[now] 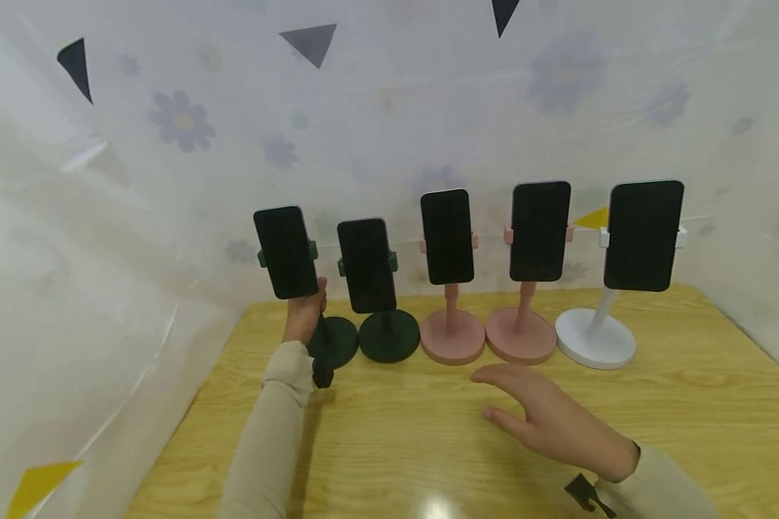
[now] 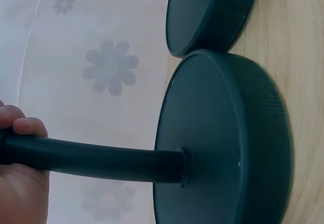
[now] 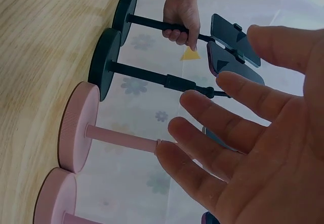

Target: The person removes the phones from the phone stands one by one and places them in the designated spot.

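Note:
My left hand (image 1: pixel 304 316) grips the stem of the leftmost dark green phone stand (image 1: pixel 340 343), behind the black-screened phone (image 1: pixel 287 252) clamped on it. In the left wrist view, fingers curl round the upper part of the green stem (image 2: pixel 106 159), and the round base (image 2: pixel 202 133) stands on the table beside another green base. My right hand (image 1: pixel 552 419) hovers over the table in front of the pink stands, holding nothing. Its fingers are spread and relaxed in the right wrist view, where the palm (image 3: pixel 283 153) overlaps part of the row.
A second green stand (image 1: pixel 389 337), two pink stands (image 1: pixel 453 339) (image 1: pixel 522 337) and a white stand (image 1: pixel 596 340) continue the row to the right, each with an upright phone. Behind the wooden table (image 1: pixel 389 432) hangs a pale flowered curtain (image 1: pixel 389 130).

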Demonstrator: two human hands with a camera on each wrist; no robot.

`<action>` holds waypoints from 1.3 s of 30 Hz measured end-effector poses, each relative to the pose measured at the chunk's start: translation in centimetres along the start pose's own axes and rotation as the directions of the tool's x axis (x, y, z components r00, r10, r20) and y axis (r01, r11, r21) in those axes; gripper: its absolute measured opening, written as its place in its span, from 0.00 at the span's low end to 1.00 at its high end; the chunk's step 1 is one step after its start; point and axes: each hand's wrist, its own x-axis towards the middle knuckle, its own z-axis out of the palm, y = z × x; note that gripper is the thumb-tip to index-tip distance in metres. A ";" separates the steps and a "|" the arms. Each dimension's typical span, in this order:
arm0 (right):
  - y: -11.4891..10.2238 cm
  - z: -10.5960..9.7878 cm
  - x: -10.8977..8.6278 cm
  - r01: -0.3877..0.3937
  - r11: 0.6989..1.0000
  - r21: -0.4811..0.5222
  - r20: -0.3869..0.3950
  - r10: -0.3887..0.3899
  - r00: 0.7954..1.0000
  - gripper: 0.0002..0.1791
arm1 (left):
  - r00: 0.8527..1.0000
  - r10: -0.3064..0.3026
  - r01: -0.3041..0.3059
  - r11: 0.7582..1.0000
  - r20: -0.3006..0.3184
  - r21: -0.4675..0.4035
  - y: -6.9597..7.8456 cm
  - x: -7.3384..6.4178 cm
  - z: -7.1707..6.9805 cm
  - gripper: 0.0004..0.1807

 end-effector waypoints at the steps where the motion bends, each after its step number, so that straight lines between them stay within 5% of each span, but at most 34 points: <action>1: 0.0 0.0 0.0 -0.006 1.000 0.003 0.012 0.006 1.000 0.21 | 1.000 -0.011 0.010 1.000 -0.010 -0.010 -0.3 0.3 0.1 0.18; 7: -0.1 0.0 0.0 -0.014 1.000 0.009 0.030 0.013 0.999 0.22 | 0.996 -0.059 0.058 0.998 -0.071 -0.015 -1.6 1.6 0.6 0.16; 14: -0.2 0.0 0.0 -0.023 1.000 0.009 0.026 0.023 0.999 0.22 | 0.996 -0.042 0.043 0.999 -0.085 0.017 -1.6 1.8 0.2 0.21; 23: -0.3 -0.1 -0.1 -0.024 1.000 0.008 0.017 0.024 1.000 0.21 | 0.993 -0.020 0.053 0.955 -0.112 0.293 -0.3 1.2 -0.9 0.22; 30: -0.3 -0.1 -0.1 -0.030 0.999 0.012 0.032 0.030 0.999 0.22 | 0.996 -0.021 0.027 0.996 -0.081 0.081 0.0 1.5 -0.3 0.19; 39: -0.2 0.0 0.1 -0.004 1.000 0.013 0.039 0.003 0.999 0.22 | 0.999 0.034 -0.034 0.986 -0.001 0.161 -1.0 0.4 -1.4 0.13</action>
